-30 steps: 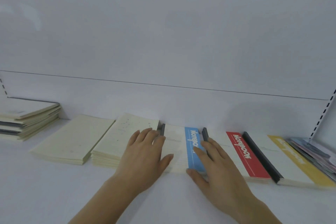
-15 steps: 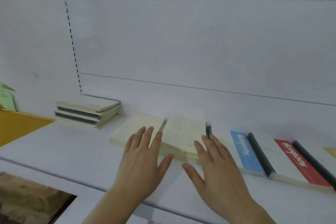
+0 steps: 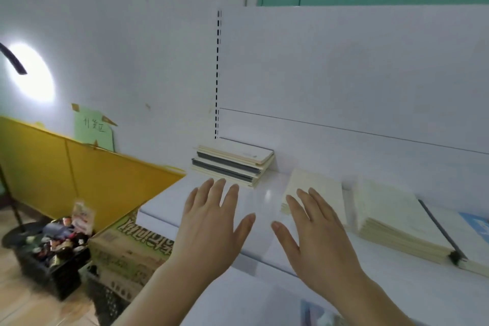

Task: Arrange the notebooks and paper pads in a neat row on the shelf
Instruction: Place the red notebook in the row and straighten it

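Left hand (image 3: 211, 222): fingers straight and spread, palm down, holding nothing, above the bare front part of the white shelf board (image 3: 264, 201). Whether touching the board or raised off it: cannot tell.

Right hand (image 3: 315, 230): likewise flat and released, fingers extended. Fingertips (image 3: 291, 200) lying over the near left corner of the thin cream paper pad (image 3: 317, 189); contact or slight clearance not discernible.

Beyond the left hand's fingertips, against the back panel at the shelf's left end: stack of cream and grey-edged notebooks (image 3: 234, 164), lying flat, edges slightly uneven. Apart from both hands.

Just right of the right hand, beside the thin pad with a narrow gap between: thicker stack of cream paper pads (image 3: 391, 217). Further right still, touching that stack: white notebook with black spine strip (image 3: 442, 230) and a blue cover band, cut off by the frame edge.

Left of and below the left hand, off the shelf: brown printed cardboard box (image 3: 127, 246), black crate of small mixed items (image 3: 55, 249), yellow panel (image 3: 79, 174) with a green taped paper note (image 3: 92, 127) above it, bright round lamp (image 3: 30, 71) on the wall side.
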Motion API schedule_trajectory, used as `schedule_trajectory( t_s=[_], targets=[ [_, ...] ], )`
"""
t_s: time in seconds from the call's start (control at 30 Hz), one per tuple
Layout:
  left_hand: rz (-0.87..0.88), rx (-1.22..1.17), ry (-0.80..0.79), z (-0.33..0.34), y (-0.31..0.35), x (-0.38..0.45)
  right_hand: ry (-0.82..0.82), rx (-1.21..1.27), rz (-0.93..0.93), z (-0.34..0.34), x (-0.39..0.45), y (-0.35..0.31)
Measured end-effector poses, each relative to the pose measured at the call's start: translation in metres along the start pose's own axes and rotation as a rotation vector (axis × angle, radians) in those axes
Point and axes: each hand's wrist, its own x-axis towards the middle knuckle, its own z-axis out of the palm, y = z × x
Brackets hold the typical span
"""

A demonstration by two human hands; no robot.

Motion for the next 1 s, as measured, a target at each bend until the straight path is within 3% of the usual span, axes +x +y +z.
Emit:
schedule_trajectory(
  t_s=[0.23,0.57,0.8,1.0],
  targets=[
    [-0.001,0.039,-0.032,0.014,-0.047,0.048,0.077,0.001,-0.032,0.033,0.087,-0.024],
    [0.035,0.050,-0.014,0.040,-0.101,0.138,-0.041,-0.064,-0.049,0.083,0.205,-0.036],
    [0.134,-0.073,-0.046,0.066,-0.133,0.171,-0.020,-0.185,-0.126,0.101,0.234,-0.041],
    [0.264,-0.315,0.121,0.069,-0.154,0.183,0.094,-0.081,0.036,0.077,0.231,-0.051]
  ],
)
